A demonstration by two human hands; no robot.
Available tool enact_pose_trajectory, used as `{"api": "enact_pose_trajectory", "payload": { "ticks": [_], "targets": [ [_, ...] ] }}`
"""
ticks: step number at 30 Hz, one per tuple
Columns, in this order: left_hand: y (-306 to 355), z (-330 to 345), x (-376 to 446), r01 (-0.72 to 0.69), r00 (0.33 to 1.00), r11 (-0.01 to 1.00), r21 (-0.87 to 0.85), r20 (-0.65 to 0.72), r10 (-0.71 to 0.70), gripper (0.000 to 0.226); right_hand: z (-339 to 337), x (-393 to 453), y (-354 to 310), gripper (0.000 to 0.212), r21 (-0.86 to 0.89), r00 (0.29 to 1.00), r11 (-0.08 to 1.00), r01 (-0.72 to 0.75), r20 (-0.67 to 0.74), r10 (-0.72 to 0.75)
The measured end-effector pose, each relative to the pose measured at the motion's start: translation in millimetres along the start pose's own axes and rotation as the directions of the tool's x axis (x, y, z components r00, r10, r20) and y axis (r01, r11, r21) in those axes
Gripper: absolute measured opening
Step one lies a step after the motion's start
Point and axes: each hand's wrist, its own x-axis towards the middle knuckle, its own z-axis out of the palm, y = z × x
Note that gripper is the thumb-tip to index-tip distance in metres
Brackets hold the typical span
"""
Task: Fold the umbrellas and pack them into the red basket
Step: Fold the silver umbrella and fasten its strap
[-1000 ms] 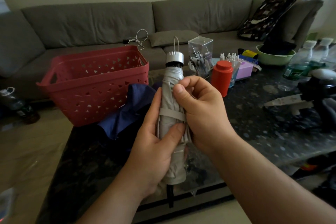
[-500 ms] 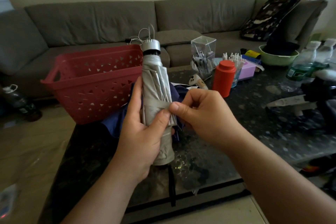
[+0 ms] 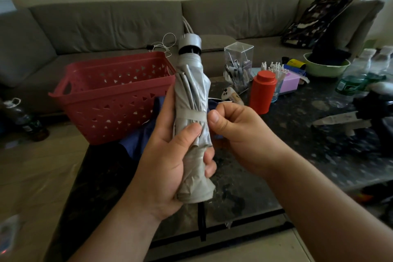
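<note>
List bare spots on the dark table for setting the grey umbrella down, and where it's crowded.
Bare: the near tabletop below the right hand, and the stretch between the orange canister and the paper plane. Crowded: the far right edge, with pen box, green bowl, bottles. Blue cloth fills the spot beside the red basket.

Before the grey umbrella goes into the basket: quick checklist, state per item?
1. Grey umbrella folded up: ok, canopy rolled tight round the shaft.
2. Strap wrapped round the canopy: ok. Fastened: cannot tell, the right hand pinches at its end.
3. Firm hold: ok, left hand grips the lower half, umbrella near upright.
4. Red basket in reach and open: ok, it stands on the table just behind and left of the umbrella. Inside: cannot tell, only partly seen.
5. Other umbrella packed: not ok, blue fabric lies on the table by the basket.
</note>
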Motion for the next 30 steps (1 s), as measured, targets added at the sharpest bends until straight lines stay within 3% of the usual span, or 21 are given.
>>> {"api": "enact_pose_trajectory", "payload": {
  "ticks": [5, 10, 13, 15, 18, 24, 26, 30],
  "targets": [
    [-1.4, 1.9, -2.2, 0.071, 0.995, 0.995, -0.075, 0.082, -0.065, 0.078, 0.2, -2.6, -2.7, 0.029, 0.167, 0.993, 0.985, -0.03, 0.114, 0.011],
    [-2.2, -0.5, -7.6, 0.336, 0.928, 0.904, -0.267, 0.256, -0.269, 0.105, -3.5, -3.5, 0.9, 0.043, 0.21, 0.97, 0.975, -0.071, 0.242, 0.018],
    [1.2, -3.8, -11.7, 0.436, 0.882, 0.85, -0.295, 0.33, -0.338, 0.113, -5.4, -4.1, 0.0, 0.05, 0.2, 0.975, 0.979, -0.043, 0.22, -0.002],
    [2.3, -5.1, -8.2, 0.447, 0.879, 0.866, -0.225, 0.29, -0.379, 0.109, -3.3, -4.4, -2.9, 0.05, 0.187, 0.982, 0.982, -0.04, 0.187, 0.004],
    [5.0, -10.7, -4.6, 0.395, 0.917, 0.918, -0.036, 0.08, -0.391, 0.08, -1.6, -5.1, -6.3, 0.04, 0.11, 0.99, 0.994, -0.023, 0.144, 0.007],
    [3.6, -8.7, 11.9, 0.339, 0.94, 0.898, 0.279, -0.138, -0.312, 0.043, 3.1, -1.3, -2.0, 0.035, -0.254, 0.995, 0.967, 0.007, -0.091, -0.031],
    [-3.2, -6.5, 11.9, 0.335, 0.938, 0.901, 0.274, -0.191, -0.291, 0.037, 6.3, 0.0, -1.4, 0.034, -0.318, 0.992, 0.948, -0.011, -0.124, -0.03],
    [-0.9, -6.0, -3.6, 0.291, 0.955, 0.947, 0.132, -0.088, -0.282, 0.04, 5.1, -0.7, -11.2, 0.037, -0.243, 0.994, 0.967, -0.081, -0.09, 0.061]
  ]
}}
